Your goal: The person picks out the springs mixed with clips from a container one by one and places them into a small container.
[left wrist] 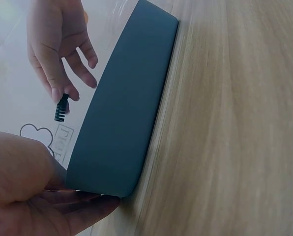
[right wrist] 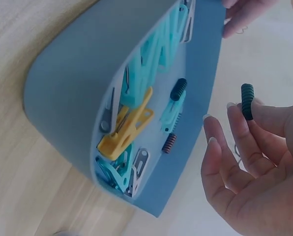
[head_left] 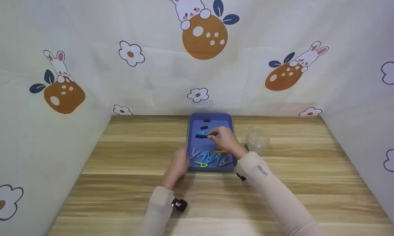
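The right hand [head_left: 226, 140] pinches a dark ridged piece [right wrist: 247, 102] above the far half of a blue tray [head_left: 213, 169]; the left hand [head_left: 178, 163] grips its left side. A light, steady pinch should prevent slipping.

Wears pale, close-fitting sleeves [head_left: 275, 193] up to the left hand [head_left: 179, 163] and right hand [head_left: 225, 141], with dark lettering [head_left: 262, 170] behind the right; carries small black wrist cameras [head_left: 181, 205].

We note a wood-grain bench [head_left: 128, 164]; directly on it, a blue tray [head_left: 195, 144] lies beneath the right fingers [right wrist: 245, 142], a clear container [head_left: 258, 139] stands to their right.
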`<state>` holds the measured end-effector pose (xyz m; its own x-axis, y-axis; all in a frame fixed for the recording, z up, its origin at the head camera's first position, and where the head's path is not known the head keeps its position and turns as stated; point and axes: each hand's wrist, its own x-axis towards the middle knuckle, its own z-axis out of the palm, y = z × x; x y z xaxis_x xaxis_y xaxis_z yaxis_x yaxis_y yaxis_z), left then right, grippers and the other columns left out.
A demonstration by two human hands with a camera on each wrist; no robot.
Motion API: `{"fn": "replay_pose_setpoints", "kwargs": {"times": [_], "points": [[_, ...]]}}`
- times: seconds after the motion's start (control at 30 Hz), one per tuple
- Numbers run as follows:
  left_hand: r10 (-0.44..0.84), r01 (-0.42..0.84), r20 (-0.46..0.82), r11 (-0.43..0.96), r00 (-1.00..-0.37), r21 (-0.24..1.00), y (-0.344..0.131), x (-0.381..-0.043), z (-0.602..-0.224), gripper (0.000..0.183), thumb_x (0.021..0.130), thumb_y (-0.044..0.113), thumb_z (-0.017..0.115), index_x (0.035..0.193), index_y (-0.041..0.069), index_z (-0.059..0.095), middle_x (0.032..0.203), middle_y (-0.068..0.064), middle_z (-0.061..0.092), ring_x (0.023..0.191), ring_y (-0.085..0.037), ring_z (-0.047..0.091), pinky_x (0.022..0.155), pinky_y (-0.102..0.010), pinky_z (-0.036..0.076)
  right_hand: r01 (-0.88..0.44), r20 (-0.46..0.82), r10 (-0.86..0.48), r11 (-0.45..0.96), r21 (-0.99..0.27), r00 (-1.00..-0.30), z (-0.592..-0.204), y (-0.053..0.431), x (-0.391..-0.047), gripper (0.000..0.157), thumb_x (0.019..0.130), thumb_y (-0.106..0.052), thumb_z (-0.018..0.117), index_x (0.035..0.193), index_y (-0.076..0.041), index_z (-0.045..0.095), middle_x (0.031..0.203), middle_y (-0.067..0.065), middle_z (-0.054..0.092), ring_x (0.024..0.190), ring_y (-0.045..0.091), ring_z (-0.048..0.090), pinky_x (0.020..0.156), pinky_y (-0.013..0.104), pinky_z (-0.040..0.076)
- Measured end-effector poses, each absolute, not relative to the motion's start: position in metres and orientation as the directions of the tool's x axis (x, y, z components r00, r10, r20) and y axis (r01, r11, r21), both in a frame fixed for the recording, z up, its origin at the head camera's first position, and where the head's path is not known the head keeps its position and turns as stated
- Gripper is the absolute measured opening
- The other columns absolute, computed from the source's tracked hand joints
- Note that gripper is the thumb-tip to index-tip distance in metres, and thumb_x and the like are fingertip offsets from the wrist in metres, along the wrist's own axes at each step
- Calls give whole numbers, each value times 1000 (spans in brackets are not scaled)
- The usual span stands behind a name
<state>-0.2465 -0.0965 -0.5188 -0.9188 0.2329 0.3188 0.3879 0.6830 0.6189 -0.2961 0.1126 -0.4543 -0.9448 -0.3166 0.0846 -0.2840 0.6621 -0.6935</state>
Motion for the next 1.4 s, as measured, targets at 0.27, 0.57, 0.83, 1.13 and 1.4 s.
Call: {"fn": "replay_pose_setpoints", "kwargs": {"times": [0.27, 0.57, 0.83, 1.13, 1.4], "points": [[247, 430, 368, 685, -897, 588, -96, -247, -520, 32, 97, -14, 48, 126, -17, 60, 103, -31, 70, 99, -47, 66, 90, -60, 55, -292, 108, -307, 651, -701, -945, -453, 120, -292, 21, 105, -10, 65, 114, 3, 78, 111, 17, 78, 104, 35, 72, 89, 48, 60], [237, 408, 347, 692, -907, 595, -96, -247, -520, 35, 98, -13, 49, 131, -19, 57, 103, -33, 69, 100, -48, 67, 91, -60, 56, -264, 112, -268, 647, -715, -957, -451, 124, -286, 21, 105, -12, 65, 114, 0, 79, 113, 16, 78, 103, 33, 73, 92, 47, 61], [234, 407, 347, 686, -908, 603, -96, -247, -519, 33, 97, -14, 49, 129, -19, 58, 104, -33, 68, 101, -48, 66, 91, -60, 56, -212, 95, -210, 651, -729, -973, -446, 129, -278, 21, 106, -14, 64, 116, -2, 78, 114, 14, 77, 104, 30, 71, 94, 47, 59], [232, 373, 295, 646, -927, 666, -96, -246, -519, 43, 100, -14, 45, 142, -17, 51, 121, -37, 66, 116, -51, 64, 103, -61, 53, -186, 91, -177, 657, -731, -980, -443, 138, -273, 22, 106, -14, 63, 118, -2, 77, 111, 13, 76, 91, 25, 66, 79, 41, 56], [227, 355, 273, 643, -935, 679, -96, -246, -518, 44, 102, -11, 44, 146, -16, 49, 124, -37, 65, 118, -50, 63, 104, -61, 52, -159, 88, -141, 646, -747, -986, -445, 146, -269, 21, 105, -11, 64, 119, 0, 76, 117, 15, 75, 105, 28, 70, 91, 45, 58]]}}
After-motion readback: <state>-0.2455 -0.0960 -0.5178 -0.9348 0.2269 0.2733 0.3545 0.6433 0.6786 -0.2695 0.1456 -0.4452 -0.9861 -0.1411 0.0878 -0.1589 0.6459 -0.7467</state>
